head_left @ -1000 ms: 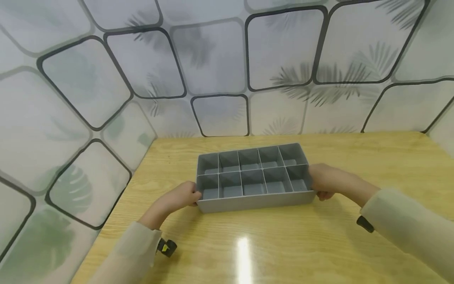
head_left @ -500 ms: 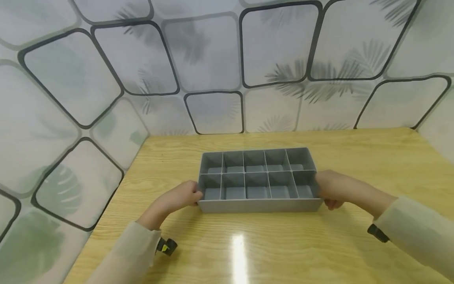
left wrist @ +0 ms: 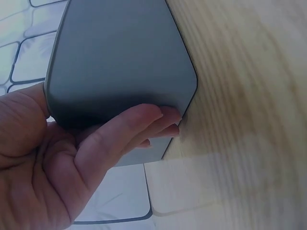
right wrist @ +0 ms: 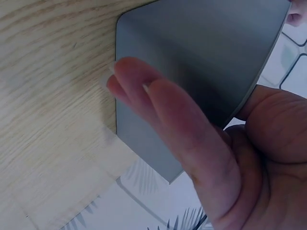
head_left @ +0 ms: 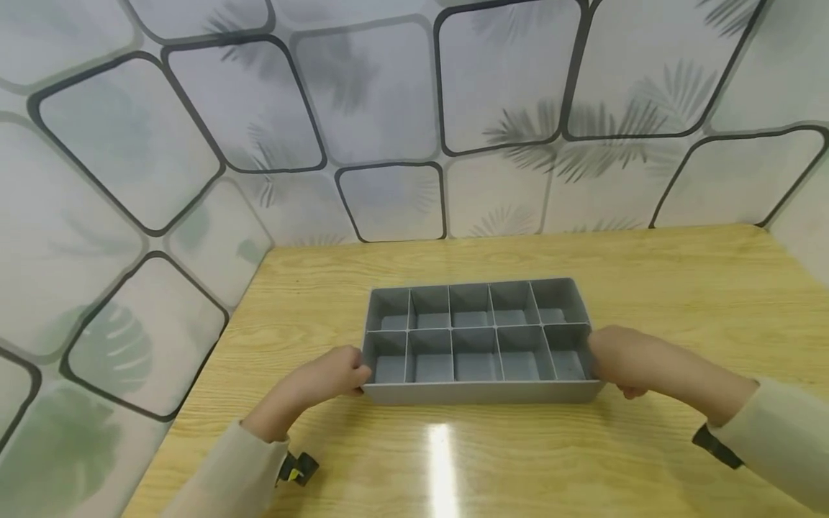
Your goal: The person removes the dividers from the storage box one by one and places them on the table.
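A grey divided organizer box (head_left: 482, 393) with two rows of bare compartments rests on the wooden table. My left hand (head_left: 333, 375) grips its left end, thumb over the rim and fingers against the outer wall. In the left wrist view, the fingers (left wrist: 120, 129) lie along the smooth grey side of the box (left wrist: 120, 52). At the opposite end, my right hand (head_left: 624, 358) holds the right wall, its thumb hooked over the rim. The right wrist view shows those fingers (right wrist: 182, 124) outside the wall, their tips close to the tabletop.
The light wooden table (head_left: 311, 288) reaches back to a wall (head_left: 382, 93) patterned with dark rounded outlines and leaves. A bright light reflection (head_left: 442, 467) lies in front of the box. A dark wrist camera (head_left: 299, 469) sits below the left sleeve.
Both hands keep their grip while the box turns slightly and comes nearer to me. Its right end has swung toward the front and right along with the right hand.
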### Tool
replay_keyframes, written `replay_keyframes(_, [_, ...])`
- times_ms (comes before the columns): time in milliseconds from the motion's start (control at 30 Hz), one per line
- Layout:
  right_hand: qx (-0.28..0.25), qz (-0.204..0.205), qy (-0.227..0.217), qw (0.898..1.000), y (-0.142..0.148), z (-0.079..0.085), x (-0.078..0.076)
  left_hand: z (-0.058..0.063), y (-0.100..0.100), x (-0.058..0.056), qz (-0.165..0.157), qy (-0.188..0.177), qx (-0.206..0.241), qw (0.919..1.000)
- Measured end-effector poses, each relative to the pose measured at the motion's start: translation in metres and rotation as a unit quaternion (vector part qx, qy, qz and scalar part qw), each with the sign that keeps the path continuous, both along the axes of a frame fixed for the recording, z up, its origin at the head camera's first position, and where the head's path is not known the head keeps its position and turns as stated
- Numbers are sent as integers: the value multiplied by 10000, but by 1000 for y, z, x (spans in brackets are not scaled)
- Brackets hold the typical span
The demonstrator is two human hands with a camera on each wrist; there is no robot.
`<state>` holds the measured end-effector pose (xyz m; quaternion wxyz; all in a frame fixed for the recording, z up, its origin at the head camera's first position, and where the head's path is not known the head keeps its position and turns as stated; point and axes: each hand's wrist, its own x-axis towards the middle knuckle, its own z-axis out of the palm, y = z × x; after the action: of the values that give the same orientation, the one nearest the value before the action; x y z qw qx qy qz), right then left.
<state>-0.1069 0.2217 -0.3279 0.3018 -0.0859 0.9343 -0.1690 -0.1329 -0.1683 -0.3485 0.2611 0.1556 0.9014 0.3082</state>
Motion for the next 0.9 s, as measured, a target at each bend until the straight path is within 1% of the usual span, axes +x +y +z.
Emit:
replay_keyframes(67, [120, 274, 126, 9995, -1, 0, 3, 0, -1, 5, 62, -11, 15, 10000])
replay_keyframes(100, [225, 468, 295, 9982, -1, 0, 4, 1, -1, 6, 116, -20, 16, 9999])
replay_keyframes(167, [234, 567, 354, 9975, 0, 0, 5, 0, -1, 9, 262, 2, -22, 9997])
replay_keyframes(233, [165, 546, 312, 9979, 1, -1, 5, -1, 1, 10, 398, 23, -87, 9992])
replay_keyframes(367, [53, 507, 283, 9983, 5, -2, 5, -2, 4, 8, 629, 11, -132, 9979])
replay_keyframes(433, [19, 597, 381, 9975, 7, -3, 5, -1, 4, 6, 625, -66, -103, 9980])
replay_keyframes(467, [56, 704, 467, 9964, 8, -2, 4, 0, 4, 5, 598, -100, -89, 9981])
replay_keyframes(567, [157, 1021, 643, 9926, 10, -1, 2, 4, 4, 0, 434, -184, -103, 9988])
replay_keyframes(667, [198, 1171, 602, 9911, 11, 3, -2, 8, 5, -5, 339, -152, -184, 9991])
replay_keyframes(767, [180, 1101, 443, 9928, 11, 7, -6, 10, 5, -10, 370, -76, -249, 9990])
replay_keyframes(900, [185, 1101, 418, 9929, 10, 15, -12, 13, 5, -18, 457, 49, -313, 9985])
